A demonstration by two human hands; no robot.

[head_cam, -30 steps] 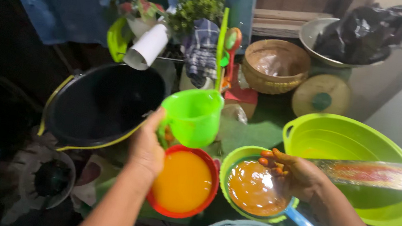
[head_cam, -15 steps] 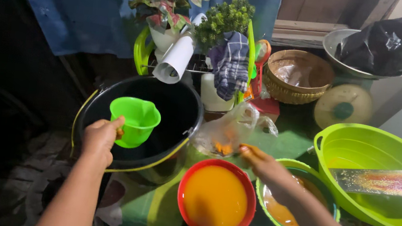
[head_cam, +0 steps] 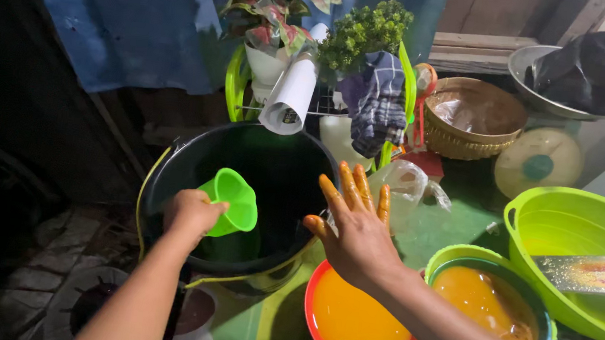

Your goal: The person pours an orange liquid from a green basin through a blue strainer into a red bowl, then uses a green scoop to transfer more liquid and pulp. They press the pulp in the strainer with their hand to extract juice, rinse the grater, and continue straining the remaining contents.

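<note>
— Head view: where's that green cup (head_cam: 233,202)?
— Left hand (head_cam: 191,213) grips it, tipped inside the black bucket (head_cam: 167,171).
— The other?
— Right hand (head_cam: 356,228) spread open, orange-stained fingers (head_cam: 349,186), above the red bowl (head_cam: 313,298).

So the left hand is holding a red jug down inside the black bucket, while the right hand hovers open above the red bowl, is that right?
Not quite: the jug is green, not red. The head view shows the left hand holding it inside the black bucket, with the right hand open above the red bowl.
</note>
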